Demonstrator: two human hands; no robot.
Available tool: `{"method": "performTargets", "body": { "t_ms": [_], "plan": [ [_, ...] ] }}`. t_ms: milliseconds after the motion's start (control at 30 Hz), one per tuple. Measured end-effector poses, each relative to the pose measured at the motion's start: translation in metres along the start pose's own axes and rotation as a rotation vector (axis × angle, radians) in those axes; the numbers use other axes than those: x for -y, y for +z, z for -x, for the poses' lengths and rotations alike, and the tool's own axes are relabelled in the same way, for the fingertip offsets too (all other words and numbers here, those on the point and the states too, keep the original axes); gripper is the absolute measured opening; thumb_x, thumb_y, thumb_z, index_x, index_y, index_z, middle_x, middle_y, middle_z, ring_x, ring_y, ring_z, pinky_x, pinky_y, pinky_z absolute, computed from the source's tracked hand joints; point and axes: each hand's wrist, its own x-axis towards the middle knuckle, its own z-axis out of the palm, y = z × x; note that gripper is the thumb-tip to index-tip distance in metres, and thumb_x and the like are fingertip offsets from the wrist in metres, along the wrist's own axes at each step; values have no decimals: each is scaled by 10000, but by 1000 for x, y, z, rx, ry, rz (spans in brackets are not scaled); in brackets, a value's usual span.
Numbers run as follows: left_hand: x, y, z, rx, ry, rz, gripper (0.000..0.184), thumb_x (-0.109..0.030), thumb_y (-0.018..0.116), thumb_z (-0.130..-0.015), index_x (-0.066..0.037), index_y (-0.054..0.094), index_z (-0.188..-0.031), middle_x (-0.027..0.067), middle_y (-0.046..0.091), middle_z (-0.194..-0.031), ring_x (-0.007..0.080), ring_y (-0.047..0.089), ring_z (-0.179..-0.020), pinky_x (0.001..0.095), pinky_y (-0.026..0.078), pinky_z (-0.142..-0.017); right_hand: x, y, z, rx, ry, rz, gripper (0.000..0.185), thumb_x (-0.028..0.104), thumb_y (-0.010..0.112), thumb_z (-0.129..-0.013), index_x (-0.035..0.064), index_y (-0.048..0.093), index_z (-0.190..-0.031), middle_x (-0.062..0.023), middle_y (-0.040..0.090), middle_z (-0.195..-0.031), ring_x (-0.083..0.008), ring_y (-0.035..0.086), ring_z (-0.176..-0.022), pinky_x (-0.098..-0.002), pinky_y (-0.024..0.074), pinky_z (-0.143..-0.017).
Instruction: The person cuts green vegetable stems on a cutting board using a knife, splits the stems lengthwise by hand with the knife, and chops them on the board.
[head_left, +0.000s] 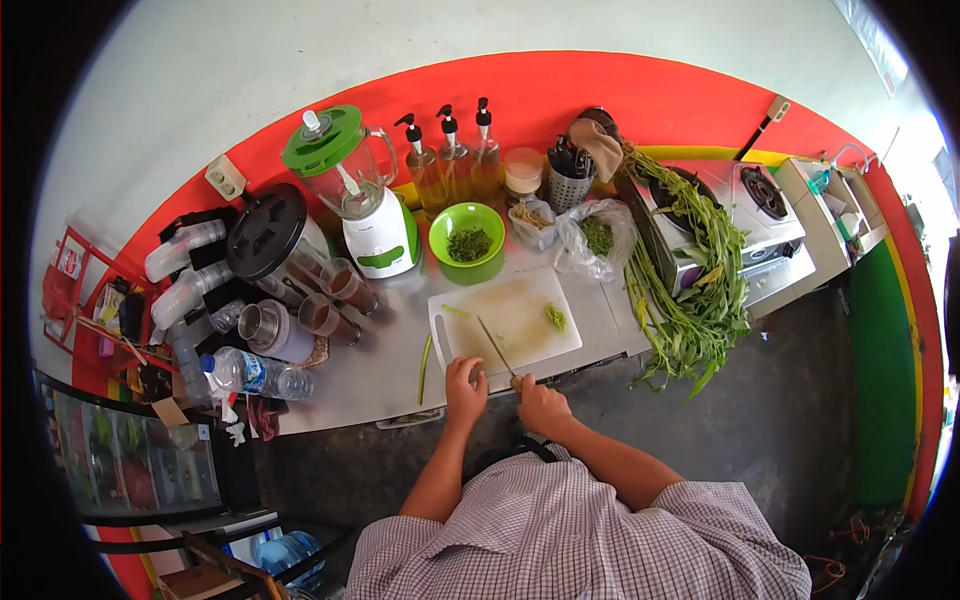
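My right hand [543,408] is closed around the handle of a knife [497,345]. Its blade points away from me, over a white cutting board [510,290]. At the board's near edge is my left hand [466,392], fingers loosely bent and a little apart, with nothing visible in them. A small heap of chopped greens [556,317] lies on the right part of the board. Toward the left, a short piece of stalk [456,311] rests on it. One longer green stalk [424,370] lies on the counter just left of the board.
Behind the board stand a green bowl [467,246] of chopped leaves, a plastic bag [597,238] of greens and a blender [365,200]. Long leafy stalks [690,270] drape over the stove [775,225]. Cups [330,318] and a water bottle [257,374] stand or lie left.
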Motion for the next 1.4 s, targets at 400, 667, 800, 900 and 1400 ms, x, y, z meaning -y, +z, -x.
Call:
{"method": "performTargets", "body": {
  "t_ms": [400,667,800,900,1400],
  "plan": [
    [3,0,0,-11,33,-62,231,11,649,-797,-47,649,-1021,129,596,-1074,342,556,-1043,432,470,-913,-18,1,-8,-13,-5,2,333,202,581,-915,-1,442,-1140,-279,711,-933,-459,712,-861,-551,574,-772],
    [5,-11,-15,215,-94,-20,187,-7,656,-802,-75,664,-976,113,564,-1054,324,548,-1021,434,464,-908,-51,-26,-13,-111,136,25,312,177,560,-899,2,450,-1134,-283,710,-981,-458,708,-915,-550,570,-797],
    [7,-12,-21,261,-91,-63,188,-10,660,-798,-79,668,-972,113,561,-1043,317,552,-1023,429,468,-910,-63,-32,-19,-163,163,5,335,159,560,-874,-15,456,-1141,-300,704,-1000,-472,701,-923,-562,557,-818],
    [9,-9,-21,263,-94,-71,176,-16,665,-794,-78,672,-959,114,564,-1037,321,555,-1038,434,469,-919,-59,-38,-15,-168,165,-44,357,184,583,-872,-12,455,-1141,-298,701,-986,-472,696,-919,-563,554,-808],
    [25,-8,-121,52,-11,-381,300,-35,718,-789,-109,678,-1077,114,637,-1082,347,568,-1084,458,484,-932,-77,-47,13,-124,52,-57,433,308,627,-886,31,441,-1161,-282,696,-979,-481,681,-902,-578,537,-797]
  ]
}}
